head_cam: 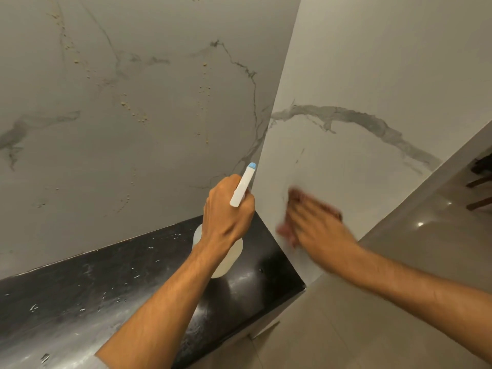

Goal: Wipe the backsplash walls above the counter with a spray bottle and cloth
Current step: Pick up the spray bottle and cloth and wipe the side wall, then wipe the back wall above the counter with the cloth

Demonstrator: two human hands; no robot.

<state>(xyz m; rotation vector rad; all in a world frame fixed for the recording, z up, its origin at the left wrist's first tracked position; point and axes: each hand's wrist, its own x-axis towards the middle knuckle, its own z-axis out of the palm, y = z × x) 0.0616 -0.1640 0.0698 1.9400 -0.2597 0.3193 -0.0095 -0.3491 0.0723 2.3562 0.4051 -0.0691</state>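
Note:
My left hand [226, 211] grips a white spray bottle [242, 186] with a blue nozzle tip, held above the black counter near the corner; its translucent body hangs below my wrist. My right hand [314, 225], blurred by motion, presses a dark reddish-brown cloth [296, 195] flat against the right-hand marble backsplash wall [359, 155]. The left backsplash wall [133, 102] is grey-veined marble with yellowish splatter spots scattered over it.
A black speckled counter [106, 288] runs below the left wall and ends at the corner. Pale floor tiles [346, 328] lie to the right, with dark chair legs [479, 187] at the far right edge.

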